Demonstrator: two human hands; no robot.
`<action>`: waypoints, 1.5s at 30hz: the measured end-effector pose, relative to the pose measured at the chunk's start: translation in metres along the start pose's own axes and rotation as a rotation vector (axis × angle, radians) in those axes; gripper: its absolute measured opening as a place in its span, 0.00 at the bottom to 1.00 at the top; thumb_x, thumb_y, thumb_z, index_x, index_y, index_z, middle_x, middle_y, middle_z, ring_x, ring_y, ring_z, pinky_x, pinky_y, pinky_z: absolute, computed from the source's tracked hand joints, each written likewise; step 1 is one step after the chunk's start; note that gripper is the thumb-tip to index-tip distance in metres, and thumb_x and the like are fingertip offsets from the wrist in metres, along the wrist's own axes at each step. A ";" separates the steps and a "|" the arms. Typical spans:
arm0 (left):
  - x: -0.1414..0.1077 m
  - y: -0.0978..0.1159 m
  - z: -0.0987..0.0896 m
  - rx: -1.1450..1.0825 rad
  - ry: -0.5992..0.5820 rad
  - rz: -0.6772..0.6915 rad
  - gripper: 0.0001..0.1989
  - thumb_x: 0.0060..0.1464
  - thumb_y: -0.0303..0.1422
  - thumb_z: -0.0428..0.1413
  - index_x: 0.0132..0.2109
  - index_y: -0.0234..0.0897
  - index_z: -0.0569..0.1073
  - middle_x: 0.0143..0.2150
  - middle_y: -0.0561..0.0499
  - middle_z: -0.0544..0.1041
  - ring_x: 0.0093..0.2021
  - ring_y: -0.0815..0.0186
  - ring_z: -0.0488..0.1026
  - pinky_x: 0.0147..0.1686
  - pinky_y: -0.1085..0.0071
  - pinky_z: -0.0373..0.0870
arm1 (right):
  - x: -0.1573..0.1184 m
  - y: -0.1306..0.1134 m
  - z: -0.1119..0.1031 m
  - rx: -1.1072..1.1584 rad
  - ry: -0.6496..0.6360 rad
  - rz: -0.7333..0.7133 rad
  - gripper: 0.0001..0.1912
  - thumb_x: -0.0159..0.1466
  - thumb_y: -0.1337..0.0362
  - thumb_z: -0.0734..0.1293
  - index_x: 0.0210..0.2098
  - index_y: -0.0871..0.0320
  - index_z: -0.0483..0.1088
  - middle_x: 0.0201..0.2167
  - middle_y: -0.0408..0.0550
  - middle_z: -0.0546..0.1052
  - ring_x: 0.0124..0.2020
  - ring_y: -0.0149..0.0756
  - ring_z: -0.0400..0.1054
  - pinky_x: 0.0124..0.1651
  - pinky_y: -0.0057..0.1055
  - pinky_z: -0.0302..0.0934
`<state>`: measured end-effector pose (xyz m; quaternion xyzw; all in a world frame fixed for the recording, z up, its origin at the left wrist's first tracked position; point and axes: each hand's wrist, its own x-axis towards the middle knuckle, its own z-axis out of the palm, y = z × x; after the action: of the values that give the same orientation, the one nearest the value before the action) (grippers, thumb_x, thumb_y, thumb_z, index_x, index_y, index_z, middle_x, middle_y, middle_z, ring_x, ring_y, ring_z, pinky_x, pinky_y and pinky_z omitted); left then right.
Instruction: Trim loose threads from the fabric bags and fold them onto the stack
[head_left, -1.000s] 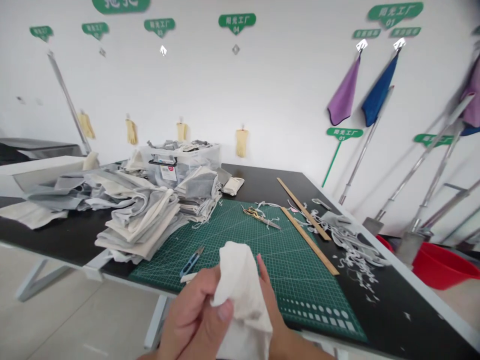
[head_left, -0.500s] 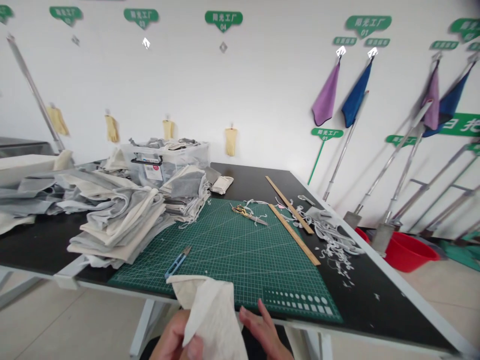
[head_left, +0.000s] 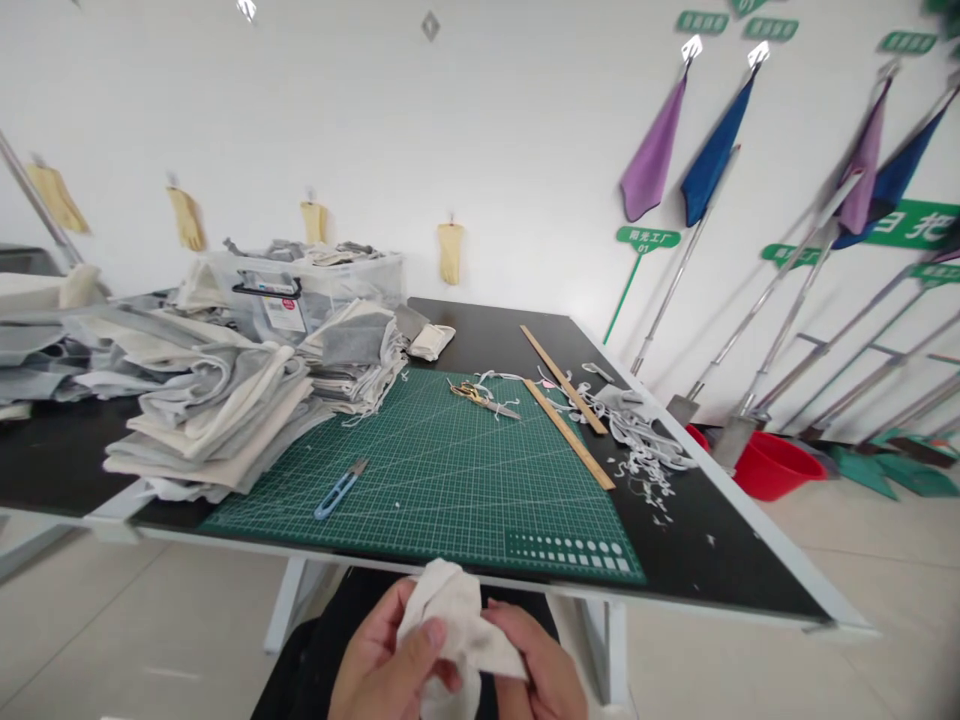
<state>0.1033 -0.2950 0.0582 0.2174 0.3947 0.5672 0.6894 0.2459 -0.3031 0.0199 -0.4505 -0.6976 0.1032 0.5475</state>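
A cream-white piece of cloth [head_left: 450,610] is bunched between my two hands, over my lap and just in front of the table edge. My left hand [head_left: 394,655] pinches it, thumb on top. Around its right side my right hand [head_left: 536,655] is closed, fingers partly hidden behind the fabric. Beyond them lies a green cutting mat [head_left: 450,480]. On the mat rest blue thread snips [head_left: 341,490] and yellow-handled scissors [head_left: 484,400].
Stacked grey and cream cloths [head_left: 217,410] stand on the left, beside a clear plastic box [head_left: 330,290] full of fabric. Two wooden rulers [head_left: 570,435] and white scraps [head_left: 645,440] lie on the right. A red basin [head_left: 776,465] is on the floor.
My right hand was open beside the cloth and now grips it. The cloth, earlier hanging broad from my left hand, is gathered smaller. The view has tilted down and shifted right.
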 end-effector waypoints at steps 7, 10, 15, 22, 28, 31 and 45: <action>-0.002 0.002 -0.002 0.112 -0.038 -0.027 0.16 0.44 0.42 0.66 0.30 0.34 0.72 0.20 0.53 0.72 0.18 0.70 0.67 0.18 0.76 0.56 | -0.003 -0.004 -0.005 -0.032 0.107 0.056 0.13 0.67 0.60 0.59 0.41 0.54 0.75 0.32 0.48 0.82 0.29 0.38 0.78 0.30 0.29 0.72; -0.004 0.006 -0.004 0.092 -0.029 -0.011 0.16 0.46 0.42 0.65 0.28 0.35 0.70 0.19 0.54 0.72 0.18 0.69 0.68 0.18 0.75 0.59 | 0.000 -0.009 -0.013 -0.064 0.081 0.117 0.12 0.66 0.62 0.61 0.40 0.55 0.76 0.33 0.49 0.82 0.32 0.39 0.78 0.34 0.30 0.72; -0.005 0.014 -0.012 0.042 0.021 0.055 0.13 0.47 0.39 0.65 0.30 0.35 0.71 0.23 0.51 0.77 0.19 0.67 0.70 0.19 0.73 0.64 | 0.005 -0.014 -0.017 -0.004 0.069 0.147 0.11 0.65 0.64 0.62 0.38 0.54 0.77 0.32 0.45 0.82 0.31 0.37 0.78 0.31 0.26 0.70; -0.011 0.013 -0.013 0.136 0.063 0.102 0.15 0.48 0.37 0.64 0.39 0.39 0.68 0.22 0.55 0.76 0.19 0.67 0.70 0.20 0.73 0.67 | 0.006 -0.011 -0.019 -0.073 0.017 0.063 0.12 0.63 0.67 0.63 0.42 0.53 0.75 0.36 0.45 0.83 0.34 0.37 0.78 0.38 0.29 0.70; -0.009 0.004 -0.030 0.211 0.066 0.197 0.29 0.51 0.40 0.63 0.57 0.43 0.64 0.33 0.53 0.79 0.30 0.66 0.75 0.28 0.73 0.71 | 0.006 -0.012 -0.016 -0.026 -0.041 0.095 0.13 0.63 0.70 0.61 0.41 0.53 0.74 0.35 0.42 0.82 0.34 0.34 0.78 0.35 0.25 0.69; 0.001 0.001 -0.049 0.482 -0.019 0.253 0.20 0.55 0.41 0.59 0.53 0.40 0.68 0.37 0.51 0.78 0.31 0.66 0.75 0.32 0.71 0.73 | 0.002 -0.012 -0.015 -0.073 0.020 0.055 0.14 0.62 0.70 0.62 0.44 0.52 0.74 0.36 0.42 0.82 0.35 0.35 0.77 0.39 0.27 0.69; 0.008 0.024 -0.059 1.249 -0.329 1.242 0.19 0.54 0.27 0.57 0.54 0.33 0.70 0.54 0.38 0.70 0.59 0.51 0.66 0.56 0.54 0.69 | 0.006 -0.017 -0.015 0.090 -0.041 0.082 0.15 0.57 0.72 0.63 0.41 0.52 0.74 0.31 0.41 0.80 0.31 0.33 0.75 0.35 0.25 0.67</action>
<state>0.0422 -0.2896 0.0388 0.8059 0.3389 0.4815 0.0617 0.2501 -0.3136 0.0400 -0.4515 -0.6844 0.1660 0.5479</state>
